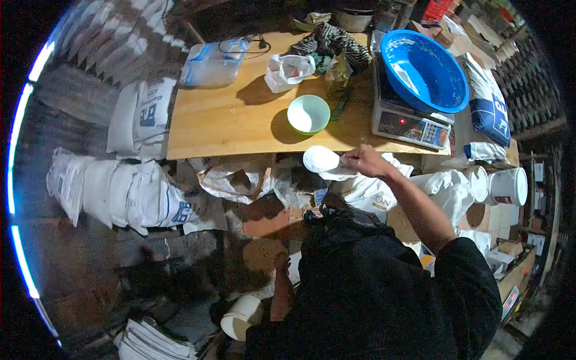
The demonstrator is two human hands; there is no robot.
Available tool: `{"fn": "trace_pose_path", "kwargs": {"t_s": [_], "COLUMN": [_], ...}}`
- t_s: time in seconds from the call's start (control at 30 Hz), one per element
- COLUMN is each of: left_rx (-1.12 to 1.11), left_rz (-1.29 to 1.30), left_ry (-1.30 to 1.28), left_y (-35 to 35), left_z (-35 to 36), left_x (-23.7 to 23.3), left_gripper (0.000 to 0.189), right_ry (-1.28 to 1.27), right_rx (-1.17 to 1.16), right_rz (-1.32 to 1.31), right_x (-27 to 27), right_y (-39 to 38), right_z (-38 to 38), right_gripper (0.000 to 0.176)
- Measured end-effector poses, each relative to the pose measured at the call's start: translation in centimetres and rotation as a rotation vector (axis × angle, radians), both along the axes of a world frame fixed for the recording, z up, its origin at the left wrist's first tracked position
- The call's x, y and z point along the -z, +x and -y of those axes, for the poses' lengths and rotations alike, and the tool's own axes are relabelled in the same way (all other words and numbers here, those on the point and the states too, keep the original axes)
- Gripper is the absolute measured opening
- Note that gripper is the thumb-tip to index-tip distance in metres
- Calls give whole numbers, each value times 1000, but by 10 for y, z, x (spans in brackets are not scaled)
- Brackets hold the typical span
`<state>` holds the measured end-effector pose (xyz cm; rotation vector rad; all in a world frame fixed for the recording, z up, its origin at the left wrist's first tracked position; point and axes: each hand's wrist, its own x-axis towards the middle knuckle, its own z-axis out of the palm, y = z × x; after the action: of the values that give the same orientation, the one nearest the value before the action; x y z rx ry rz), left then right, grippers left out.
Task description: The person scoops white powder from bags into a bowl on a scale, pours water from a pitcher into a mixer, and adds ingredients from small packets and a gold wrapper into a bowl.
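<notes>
The right hand (365, 161) is closed, its fingers pinching the handle end of a white scoop (321, 159). The scoop is positioned just off the near edge of the wooden table (210, 123), above the open white sacks (366, 191). A white mass fills the visible face of the scoop; its texture is too bright to tell. The left hand (281, 259) is lowered at the near left, beside the body. Its finger position and any grip cannot be determined.

A pale green bowl (308, 114) rests on the table, beyond the scoop and slightly to its left. A white plastic bag (288, 72) is located farther back. A plastic package (215, 63) lies at the far left, with a black cable (262, 43) at its right end. A zebra-striped cloth (329, 43) lies at the far edge. At the right, a digital scale (413, 127) supports a blue basin (425, 71); a red light shows on its panel.

Filled sacks (114, 189) stand left of the table. A white bucket (242, 318) is located at the near left.
</notes>
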<state>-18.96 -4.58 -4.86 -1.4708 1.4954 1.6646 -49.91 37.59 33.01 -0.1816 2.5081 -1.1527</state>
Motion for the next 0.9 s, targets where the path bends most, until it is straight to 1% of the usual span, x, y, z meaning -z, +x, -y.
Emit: {"fn": "trace_pose_path", "kwargs": {"t_s": [0.07,0.13,0.2,0.23,0.27,0.33,0.37,0.4,0.47,0.5,0.53,0.6,0.63,0.67,0.73,0.77,0.87,0.9], "left_rx": [32,58,79,89,97,117,128,132,137,141,141,137,135,130,122,116,92,85], "left_rz": [-24,-40,-47,-48,-48,-52,-49,-50,-46,-46,-49,-53,-56,-56,-58,-60,-65,-67], "left_ry": [14,19,20,25,30,37,39,43,47,47,47,50,50,50,48,44,35,34], "left_y": [-13,-24,-31,-37,-40,-47,-49,-50,-52,-51,-50,-49,-49,-49,-47,-46,-41,-39], "left_z": [4,8,11,10,9,7,6,5,4,5,6,8,9,11,16,19,24,26], "left_x": [-5,-8,-4,-8,-8,-8,-9,-9,-7,-7,-8,-11,-13,-15,-20,-22,-28,-30], "left_gripper": [33,33,33,33,33,33,33,33,32,32,32,32,32,32,32,32,32,32], "right_ry": [5,75,14,31,51,-32,-19,3,-38,-68,-165,-96,-124,-76,-29,-41,35,50], "right_rx": [-5,-29,17,30,52,131,111,51,93,208,187,274,274,308,386,396,440,483], "right_rz": [29,24,9,43,12,93,-5,-128,87,154,99,113,141,182,173,147,121,147], "right_x": [-31,-55,-86,-92,-101,-112,-106,-103,-136,-144,-153,-154,-177,-190,-196,-191,-177,-169], "right_y": [-7,-13,-14,-17,-19,-24,-29,-35,-42,-44,-47,-62,-61,-66,-79,-88,-112,-123], "right_z": [-13,-28,-38,-48,-55,-74,-89,-105,-121,-129,-138,-168,-170,-174,-194,-208,-241,-253], "right_gripper": [38,40,38,38,40,39,32,30,30,30,31,27,27,29,30,28,27,28]}}
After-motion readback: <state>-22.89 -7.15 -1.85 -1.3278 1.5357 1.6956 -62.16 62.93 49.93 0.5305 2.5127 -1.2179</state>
